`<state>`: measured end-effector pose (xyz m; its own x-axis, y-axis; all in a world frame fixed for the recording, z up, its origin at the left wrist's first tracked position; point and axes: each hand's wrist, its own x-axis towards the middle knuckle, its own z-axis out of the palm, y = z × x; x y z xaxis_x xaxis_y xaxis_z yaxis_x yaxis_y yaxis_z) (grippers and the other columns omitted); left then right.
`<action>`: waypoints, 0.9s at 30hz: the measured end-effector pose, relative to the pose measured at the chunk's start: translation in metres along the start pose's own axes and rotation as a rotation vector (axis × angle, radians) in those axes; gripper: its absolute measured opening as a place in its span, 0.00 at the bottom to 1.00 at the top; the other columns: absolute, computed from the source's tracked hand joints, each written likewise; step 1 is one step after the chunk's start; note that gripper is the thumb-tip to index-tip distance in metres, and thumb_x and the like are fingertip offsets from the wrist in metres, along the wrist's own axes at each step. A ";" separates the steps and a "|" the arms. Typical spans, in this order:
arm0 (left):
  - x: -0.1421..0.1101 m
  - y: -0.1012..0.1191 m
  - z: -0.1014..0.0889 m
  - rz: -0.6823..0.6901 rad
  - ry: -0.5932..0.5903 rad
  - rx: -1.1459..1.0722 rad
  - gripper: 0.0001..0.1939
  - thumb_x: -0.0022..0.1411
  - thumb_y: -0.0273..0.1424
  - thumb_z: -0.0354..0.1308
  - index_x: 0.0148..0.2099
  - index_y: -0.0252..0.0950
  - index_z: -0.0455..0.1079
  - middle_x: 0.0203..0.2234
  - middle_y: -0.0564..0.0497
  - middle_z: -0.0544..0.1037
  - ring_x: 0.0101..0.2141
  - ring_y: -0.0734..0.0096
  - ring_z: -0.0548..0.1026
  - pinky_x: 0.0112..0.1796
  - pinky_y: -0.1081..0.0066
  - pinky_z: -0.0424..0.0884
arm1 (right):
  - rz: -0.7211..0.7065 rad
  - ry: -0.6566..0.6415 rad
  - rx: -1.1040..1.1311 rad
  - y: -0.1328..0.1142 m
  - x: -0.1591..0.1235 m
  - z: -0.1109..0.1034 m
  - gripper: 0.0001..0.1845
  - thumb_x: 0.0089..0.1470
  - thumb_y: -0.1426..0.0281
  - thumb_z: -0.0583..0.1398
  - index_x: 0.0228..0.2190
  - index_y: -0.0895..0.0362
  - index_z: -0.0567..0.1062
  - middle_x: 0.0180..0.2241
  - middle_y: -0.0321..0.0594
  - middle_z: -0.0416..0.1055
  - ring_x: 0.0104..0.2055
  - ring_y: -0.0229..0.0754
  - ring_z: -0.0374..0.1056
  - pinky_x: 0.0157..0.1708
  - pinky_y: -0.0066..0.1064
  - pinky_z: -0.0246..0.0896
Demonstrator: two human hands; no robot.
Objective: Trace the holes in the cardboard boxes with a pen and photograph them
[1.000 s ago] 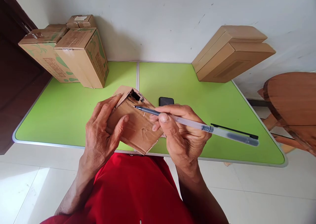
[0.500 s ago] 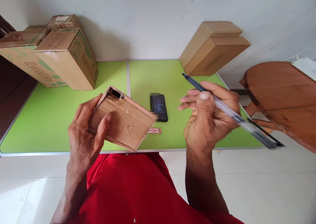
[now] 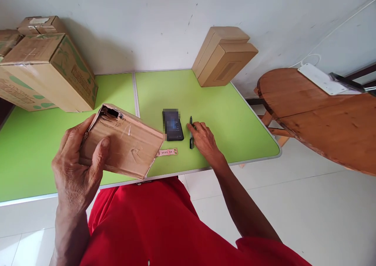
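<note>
My left hand [image 3: 76, 156] grips a small, worn cardboard box [image 3: 129, 141] above the table, thumb across its face and fingers behind. That box is tilted and has a torn dark hole at its upper left corner. On the green tabletop, my right hand [image 3: 205, 141] has its fingertips closed about a black pen [image 3: 191, 143], which lies along the surface. Just left of the pen is a black phone [image 3: 176, 131] with a partly blurred screen. A pink watch strap [image 3: 169, 152] pokes out beyond the box's right edge; the box may hide the remainder.
Large printed cartons [image 3: 70, 74] stand at the table's left rear. Two plain brown boxes [image 3: 226, 62] are against the wall at the right rear. A round wooden table [image 3: 311, 121] stands to the right, carrying a white power strip [image 3: 317, 78] and a dark device.
My right hand has come down from mid-air to the tabletop, bringing the pen beside the phone. My left hand still grips the box. The view has shifted right.
</note>
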<state>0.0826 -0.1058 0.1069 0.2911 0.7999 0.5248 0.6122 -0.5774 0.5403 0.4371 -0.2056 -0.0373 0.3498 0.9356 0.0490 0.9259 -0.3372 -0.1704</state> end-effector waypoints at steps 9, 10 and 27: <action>0.000 -0.001 0.003 0.044 0.023 -0.024 0.27 0.74 0.44 0.64 0.71 0.43 0.77 0.57 0.46 0.85 0.55 0.56 0.83 0.56 0.61 0.77 | 0.248 -0.071 0.123 -0.068 0.005 -0.017 0.26 0.74 0.57 0.60 0.56 0.68 0.79 0.55 0.65 0.77 0.60 0.64 0.72 0.52 0.46 0.73; -0.001 -0.002 0.004 0.052 0.024 -0.023 0.27 0.74 0.44 0.64 0.71 0.43 0.77 0.57 0.46 0.85 0.55 0.56 0.83 0.56 0.61 0.77 | 0.287 -0.094 0.144 -0.078 0.008 -0.015 0.28 0.71 0.55 0.64 0.55 0.69 0.79 0.55 0.67 0.77 0.61 0.66 0.72 0.52 0.47 0.74; -0.003 -0.014 0.001 -0.006 0.066 -0.056 0.30 0.73 0.45 0.64 0.69 0.36 0.79 0.55 0.42 0.85 0.53 0.56 0.84 0.54 0.63 0.76 | 0.549 -0.048 1.336 -0.079 0.034 0.002 0.15 0.46 0.65 0.70 0.36 0.54 0.76 0.34 0.41 0.82 0.34 0.49 0.80 0.34 0.41 0.81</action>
<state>0.0738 -0.1002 0.0973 0.2373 0.7918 0.5628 0.5708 -0.5824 0.5788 0.3758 -0.1469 -0.0237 0.5807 0.7344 -0.3513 -0.1535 -0.3250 -0.9332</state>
